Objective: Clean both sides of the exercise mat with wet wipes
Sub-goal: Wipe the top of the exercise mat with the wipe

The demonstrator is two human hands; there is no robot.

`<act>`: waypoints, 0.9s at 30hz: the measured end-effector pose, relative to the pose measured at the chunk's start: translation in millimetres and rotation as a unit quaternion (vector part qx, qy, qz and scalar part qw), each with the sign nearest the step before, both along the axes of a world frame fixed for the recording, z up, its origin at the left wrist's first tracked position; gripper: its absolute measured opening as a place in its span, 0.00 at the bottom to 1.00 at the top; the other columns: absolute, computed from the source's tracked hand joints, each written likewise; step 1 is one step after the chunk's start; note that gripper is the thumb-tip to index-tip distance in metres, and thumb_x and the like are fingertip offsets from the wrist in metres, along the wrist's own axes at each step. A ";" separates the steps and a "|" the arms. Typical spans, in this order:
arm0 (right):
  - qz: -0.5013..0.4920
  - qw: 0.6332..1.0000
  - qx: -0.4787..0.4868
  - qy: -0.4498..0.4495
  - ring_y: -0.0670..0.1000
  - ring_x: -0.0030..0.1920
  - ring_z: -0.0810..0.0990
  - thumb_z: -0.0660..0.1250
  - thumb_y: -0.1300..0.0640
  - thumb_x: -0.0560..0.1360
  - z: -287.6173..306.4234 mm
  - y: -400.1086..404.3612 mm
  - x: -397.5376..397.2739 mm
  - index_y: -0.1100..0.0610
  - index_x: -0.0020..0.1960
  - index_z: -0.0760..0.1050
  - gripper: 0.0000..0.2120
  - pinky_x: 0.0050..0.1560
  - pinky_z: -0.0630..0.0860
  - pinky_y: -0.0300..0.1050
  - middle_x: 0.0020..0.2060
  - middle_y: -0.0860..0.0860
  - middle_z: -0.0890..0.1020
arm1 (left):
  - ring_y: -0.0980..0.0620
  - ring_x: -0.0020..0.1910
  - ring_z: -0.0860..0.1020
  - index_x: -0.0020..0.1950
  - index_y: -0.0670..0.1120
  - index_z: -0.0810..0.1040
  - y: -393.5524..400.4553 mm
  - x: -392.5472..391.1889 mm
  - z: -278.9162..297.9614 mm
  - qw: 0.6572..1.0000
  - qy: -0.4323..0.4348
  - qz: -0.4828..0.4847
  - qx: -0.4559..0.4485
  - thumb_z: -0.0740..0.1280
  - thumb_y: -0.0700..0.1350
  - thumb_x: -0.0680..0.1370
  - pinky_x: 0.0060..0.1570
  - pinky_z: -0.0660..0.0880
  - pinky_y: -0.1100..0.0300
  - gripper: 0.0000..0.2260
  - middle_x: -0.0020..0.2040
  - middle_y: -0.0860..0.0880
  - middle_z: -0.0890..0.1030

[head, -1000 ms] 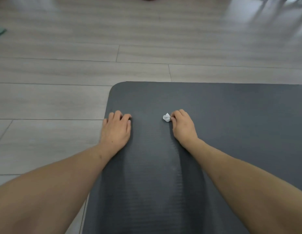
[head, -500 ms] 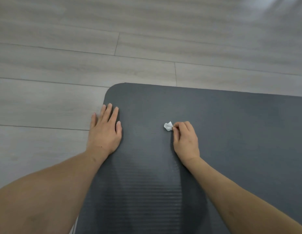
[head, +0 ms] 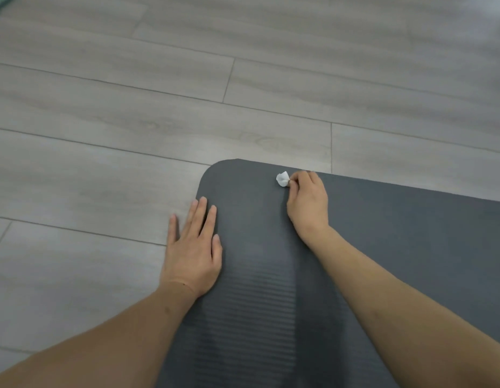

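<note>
A dark grey exercise mat (head: 383, 261) lies flat on a pale wood-look floor (head: 131, 135). The right hand (head: 309, 204) pinches a small crumpled white wet wipe (head: 282, 179) near the mat's far edge, while the left hand (head: 192, 247) presses flat, fingers straight, over its left edge. A faint damp-looking streak between the arms suggests wiping of this face is underway; the underside likely remains.

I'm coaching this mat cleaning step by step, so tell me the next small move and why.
Probably drag the wipe sideways along the mat's far edge toward the rounded corner. The right hand pinches the balled wipe right at that edge, a damp-looking streak runs back toward the person, and the left hand lies flat across the mat's side edge, steadying it.
</note>
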State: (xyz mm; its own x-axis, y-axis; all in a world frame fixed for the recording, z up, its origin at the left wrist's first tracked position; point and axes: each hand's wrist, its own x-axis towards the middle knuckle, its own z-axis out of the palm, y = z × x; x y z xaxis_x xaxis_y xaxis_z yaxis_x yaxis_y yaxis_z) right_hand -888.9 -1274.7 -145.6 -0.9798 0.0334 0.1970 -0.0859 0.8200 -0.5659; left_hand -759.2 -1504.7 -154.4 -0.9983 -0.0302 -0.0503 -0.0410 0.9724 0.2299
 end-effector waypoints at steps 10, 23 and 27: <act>0.345 0.937 0.050 -0.009 0.54 0.47 0.74 0.63 0.60 0.81 8.5 -83.6 39.5 0.59 0.51 0.77 0.05 0.50 0.74 0.47 0.46 0.53 0.77 | 0.52 0.84 0.48 0.84 0.44 0.57 -5.2 0.7 -7.3 1.000 0.004 -0.014 -0.017 0.48 0.51 0.82 0.80 0.51 0.38 0.30 0.85 0.49 0.50; 0.292 0.954 0.062 -0.004 0.54 0.43 0.73 0.65 0.64 0.80 9.4 -72.9 65.8 0.58 0.46 0.76 0.04 0.47 0.73 0.48 0.42 0.53 0.75 | 0.47 0.81 0.63 0.80 0.41 0.67 -8.4 2.6 1.8 0.999 0.012 0.031 -0.006 0.51 0.48 0.81 0.78 0.52 0.42 0.28 0.81 0.46 0.66; 0.383 0.918 0.103 -0.007 0.53 0.46 0.74 0.66 0.63 0.79 16.9 -53.1 94.8 0.56 0.50 0.75 0.03 0.47 0.76 0.49 0.45 0.50 0.73 | 0.49 0.80 0.65 0.78 0.44 0.72 -19.7 35.2 9.0 1.000 -0.017 -0.019 0.006 0.52 0.47 0.80 0.77 0.56 0.45 0.27 0.81 0.49 0.66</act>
State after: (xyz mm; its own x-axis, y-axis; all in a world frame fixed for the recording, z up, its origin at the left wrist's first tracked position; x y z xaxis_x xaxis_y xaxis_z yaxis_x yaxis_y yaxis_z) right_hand -794.0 -1327.8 -128.7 -0.7030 -0.7028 0.1087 -0.6753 0.6118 -0.4119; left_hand -723.9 -1524.4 -145.4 -0.9964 0.0076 -0.0848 -0.0131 0.9705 0.2408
